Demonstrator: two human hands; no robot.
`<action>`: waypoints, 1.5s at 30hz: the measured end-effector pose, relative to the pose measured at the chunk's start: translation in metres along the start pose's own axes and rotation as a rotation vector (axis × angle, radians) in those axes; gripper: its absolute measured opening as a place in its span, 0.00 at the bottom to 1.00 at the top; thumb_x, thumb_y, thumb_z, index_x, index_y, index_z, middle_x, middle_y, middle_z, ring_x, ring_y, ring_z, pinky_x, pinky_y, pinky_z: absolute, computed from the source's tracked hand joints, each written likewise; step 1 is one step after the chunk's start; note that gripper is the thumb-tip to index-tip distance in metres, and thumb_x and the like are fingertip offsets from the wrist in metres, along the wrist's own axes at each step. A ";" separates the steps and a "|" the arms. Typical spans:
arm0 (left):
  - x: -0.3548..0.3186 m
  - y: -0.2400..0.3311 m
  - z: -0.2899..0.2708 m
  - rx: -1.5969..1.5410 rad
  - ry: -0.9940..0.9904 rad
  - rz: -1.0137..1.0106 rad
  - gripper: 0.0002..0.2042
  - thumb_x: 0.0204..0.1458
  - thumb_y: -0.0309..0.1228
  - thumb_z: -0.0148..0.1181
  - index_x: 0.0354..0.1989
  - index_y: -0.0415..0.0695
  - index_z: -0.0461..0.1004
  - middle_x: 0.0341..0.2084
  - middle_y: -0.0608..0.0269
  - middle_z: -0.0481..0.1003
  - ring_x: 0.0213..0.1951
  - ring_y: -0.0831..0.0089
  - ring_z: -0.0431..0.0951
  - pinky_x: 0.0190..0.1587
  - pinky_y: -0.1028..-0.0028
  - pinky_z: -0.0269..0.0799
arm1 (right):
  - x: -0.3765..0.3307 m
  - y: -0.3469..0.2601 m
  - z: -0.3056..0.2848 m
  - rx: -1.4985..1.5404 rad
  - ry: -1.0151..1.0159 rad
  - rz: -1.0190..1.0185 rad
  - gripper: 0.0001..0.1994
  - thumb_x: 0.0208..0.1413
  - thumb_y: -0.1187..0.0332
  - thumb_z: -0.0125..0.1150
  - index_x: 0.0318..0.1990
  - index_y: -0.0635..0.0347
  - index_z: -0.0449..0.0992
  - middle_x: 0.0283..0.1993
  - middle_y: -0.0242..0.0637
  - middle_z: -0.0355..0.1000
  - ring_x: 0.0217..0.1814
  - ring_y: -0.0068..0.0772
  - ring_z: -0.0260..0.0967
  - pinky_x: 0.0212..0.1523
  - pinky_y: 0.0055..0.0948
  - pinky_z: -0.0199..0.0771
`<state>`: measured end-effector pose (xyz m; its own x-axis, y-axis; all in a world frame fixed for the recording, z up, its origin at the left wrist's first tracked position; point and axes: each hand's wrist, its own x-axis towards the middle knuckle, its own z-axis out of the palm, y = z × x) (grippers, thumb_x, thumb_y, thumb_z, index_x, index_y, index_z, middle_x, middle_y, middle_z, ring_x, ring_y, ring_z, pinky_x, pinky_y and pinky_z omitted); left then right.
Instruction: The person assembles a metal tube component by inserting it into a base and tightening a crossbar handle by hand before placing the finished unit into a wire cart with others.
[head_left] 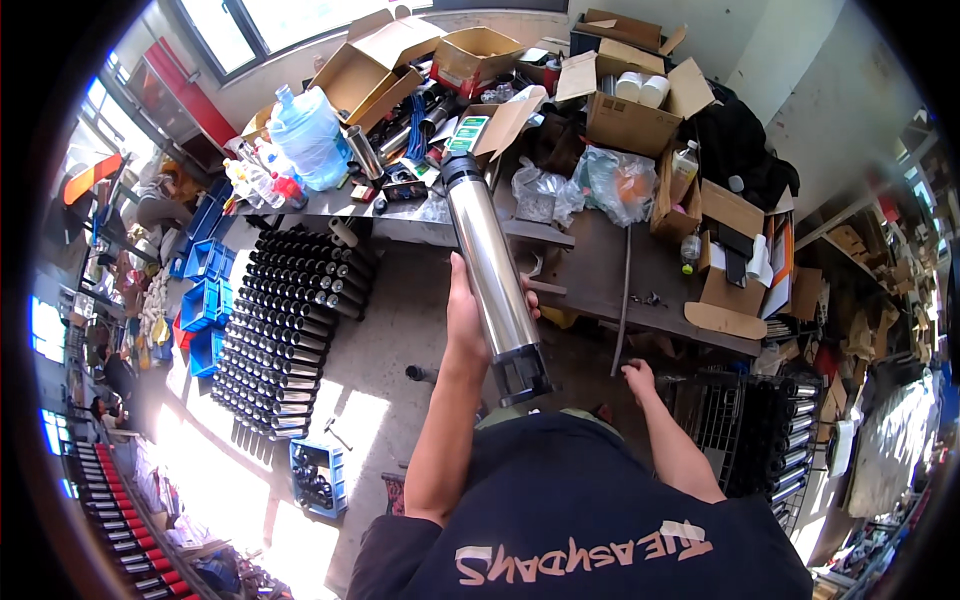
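While your left hand point(468, 325) wraps tight around the middle of a long, smooth, shiny metal tube point(492, 268) with black end caps, held tilted above the concrete floor just in front of the workbench point(600, 275), your right hand point(638, 378) hangs loose and half-curled, holding nothing. On the workbench beyond the tube's far end sit open brown cardboard boxes point(625, 120), crinkled clear plastic bags point(575, 185) and a round blue water jug point(308, 135). Left of the workbench, dark tubes point(290, 320) lie stacked in neat rows.

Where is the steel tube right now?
In the head view, centre: the left hand grips the steel tube, raised over the floor before the cluttered workbench.
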<state>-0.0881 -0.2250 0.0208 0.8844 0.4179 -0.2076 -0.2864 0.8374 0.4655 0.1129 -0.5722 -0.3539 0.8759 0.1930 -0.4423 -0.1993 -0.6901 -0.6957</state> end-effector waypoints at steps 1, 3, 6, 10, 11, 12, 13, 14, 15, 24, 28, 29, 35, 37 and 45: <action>0.000 -0.002 -0.010 -0.062 -0.034 0.014 0.37 0.63 0.66 0.30 0.51 0.40 0.67 0.35 0.50 0.73 0.33 0.58 0.77 0.35 0.58 0.78 | -0.013 -0.036 0.003 -0.025 -0.038 -0.021 0.26 0.50 0.65 0.66 0.57 0.65 0.73 0.51 0.45 0.76 0.54 0.39 0.74 0.55 0.34 0.73; 0.008 -0.009 -0.015 -0.180 -0.152 0.010 0.35 0.64 0.64 0.33 0.55 0.41 0.65 0.39 0.49 0.71 0.35 0.58 0.74 0.38 0.57 0.77 | -0.003 -0.052 0.004 0.032 -0.072 -0.019 0.31 0.50 0.64 0.67 0.61 0.68 0.69 0.55 0.48 0.75 0.59 0.41 0.71 0.60 0.34 0.69; 0.013 -0.014 -0.002 -0.394 -0.238 -0.001 0.32 0.65 0.61 0.32 0.54 0.42 0.67 0.36 0.51 0.70 0.33 0.59 0.73 0.37 0.59 0.75 | 0.002 -0.065 0.010 0.064 -0.130 -0.003 0.34 0.50 0.63 0.68 0.63 0.70 0.65 0.56 0.50 0.74 0.60 0.41 0.71 0.61 0.34 0.69; 0.016 -0.018 0.000 -0.430 -0.262 -0.002 0.32 0.65 0.60 0.33 0.55 0.42 0.66 0.36 0.51 0.70 0.32 0.60 0.73 0.37 0.59 0.74 | -0.001 -0.065 0.019 0.099 -0.091 -0.009 0.36 0.51 0.61 0.69 0.64 0.70 0.63 0.58 0.51 0.72 0.60 0.41 0.71 0.61 0.34 0.69; 0.016 -0.016 0.003 -0.393 -0.238 0.005 0.33 0.65 0.61 0.32 0.53 0.41 0.66 0.35 0.50 0.71 0.32 0.59 0.74 0.36 0.58 0.75 | -0.002 -0.061 0.018 0.092 -0.077 -0.010 0.37 0.52 0.59 0.70 0.65 0.71 0.63 0.59 0.51 0.72 0.60 0.42 0.71 0.61 0.34 0.68; 0.015 -0.013 0.003 -0.340 -0.225 0.010 0.33 0.65 0.61 0.32 0.55 0.41 0.66 0.36 0.50 0.71 0.33 0.58 0.74 0.37 0.58 0.75 | -0.005 -0.061 0.017 0.088 -0.067 -0.003 0.39 0.52 0.52 0.71 0.65 0.70 0.63 0.59 0.51 0.72 0.61 0.42 0.70 0.62 0.35 0.68; 0.013 -0.011 0.002 -0.290 -0.210 0.014 0.33 0.65 0.61 0.32 0.56 0.40 0.65 0.37 0.50 0.71 0.34 0.58 0.74 0.39 0.58 0.75 | -0.013 -0.062 0.015 0.090 -0.054 0.006 0.41 0.52 0.49 0.70 0.65 0.69 0.63 0.60 0.50 0.71 0.61 0.42 0.70 0.62 0.35 0.67; 0.013 -0.008 0.000 -0.239 -0.195 0.017 0.33 0.66 0.60 0.32 0.57 0.40 0.64 0.38 0.50 0.72 0.35 0.58 0.74 0.40 0.58 0.76 | -0.019 -0.065 0.012 0.092 -0.041 0.015 0.42 0.52 0.45 0.70 0.65 0.69 0.63 0.60 0.50 0.71 0.61 0.42 0.70 0.62 0.35 0.67; 0.013 -0.003 -0.002 -0.219 -0.183 -0.025 0.35 0.65 0.62 0.30 0.56 0.39 0.66 0.38 0.48 0.74 0.36 0.55 0.76 0.40 0.56 0.77 | -0.024 -0.061 0.008 0.066 -0.031 0.006 0.43 0.51 0.43 0.70 0.65 0.68 0.64 0.60 0.50 0.72 0.61 0.43 0.70 0.62 0.35 0.67; 0.012 0.014 -0.004 -0.019 0.033 -0.071 0.37 0.65 0.62 0.28 0.56 0.36 0.65 0.37 0.46 0.73 0.35 0.53 0.78 0.38 0.54 0.79 | -0.046 -0.024 -0.017 -0.150 0.027 -0.035 0.44 0.49 0.37 0.68 0.62 0.68 0.67 0.54 0.50 0.75 0.57 0.45 0.73 0.59 0.37 0.71; 0.013 0.001 -0.005 -0.349 -0.255 -0.002 0.35 0.66 0.61 0.27 0.57 0.39 0.64 0.37 0.51 0.70 0.33 0.60 0.73 0.37 0.60 0.75 | -0.050 -0.020 -0.011 -0.208 0.019 -0.082 0.44 0.49 0.37 0.68 0.61 0.68 0.68 0.53 0.50 0.76 0.56 0.45 0.74 0.57 0.37 0.72; 0.012 -0.004 -0.006 -0.401 -0.313 0.017 0.33 0.66 0.60 0.30 0.59 0.41 0.64 0.37 0.53 0.69 0.32 0.63 0.72 0.36 0.63 0.73 | -0.054 -0.018 -0.011 -0.206 0.014 -0.086 0.44 0.49 0.37 0.68 0.61 0.68 0.68 0.53 0.50 0.76 0.56 0.45 0.74 0.57 0.37 0.72; 0.005 -0.004 0.002 -0.262 -0.320 0.067 0.32 0.66 0.60 0.32 0.61 0.42 0.63 0.32 0.54 0.70 0.27 0.62 0.72 0.32 0.62 0.72 | -0.069 0.007 -0.003 -0.106 0.050 -0.094 0.41 0.50 0.40 0.70 0.60 0.68 0.69 0.50 0.49 0.77 0.52 0.40 0.75 0.56 0.34 0.73; 0.001 0.004 0.007 -0.129 -0.211 0.017 0.36 0.64 0.64 0.28 0.61 0.45 0.64 0.31 0.51 0.72 0.27 0.59 0.76 0.30 0.59 0.74 | -0.072 0.018 0.001 0.045 0.082 -0.074 0.38 0.51 0.41 0.71 0.56 0.67 0.71 0.48 0.46 0.77 0.50 0.36 0.74 0.55 0.33 0.73; 0.021 -0.034 0.029 0.652 0.164 0.115 0.32 0.67 0.60 0.31 0.53 0.40 0.66 0.28 0.50 0.77 0.25 0.55 0.81 0.28 0.61 0.80 | -0.178 -0.190 -0.046 0.469 -0.237 -0.346 0.26 0.62 0.67 0.63 0.65 0.60 0.63 0.57 0.41 0.72 0.58 0.31 0.70 0.58 0.32 0.72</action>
<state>-0.0489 -0.2546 0.0261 0.7795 0.5828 -0.2297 -0.0494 0.4227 0.9049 0.0149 -0.5071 -0.1171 0.8138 0.5366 -0.2231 -0.1405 -0.1909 -0.9715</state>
